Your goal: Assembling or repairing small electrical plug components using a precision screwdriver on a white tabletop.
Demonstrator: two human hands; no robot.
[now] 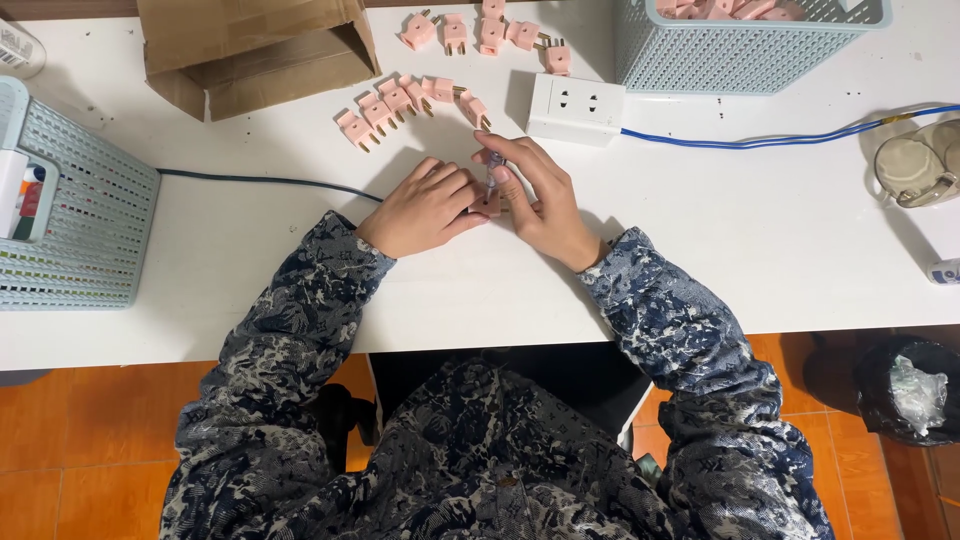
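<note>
Your left hand (425,207) is curled over a pink plug (488,203) on the white table (760,230), pinning it at your fingertips. Your right hand (540,200) pinches a thin screwdriver (494,165) upright, its tip down on that plug, which sits between both hands. More pink plugs (400,102) lie farther away, left of the white socket (576,108).
</note>
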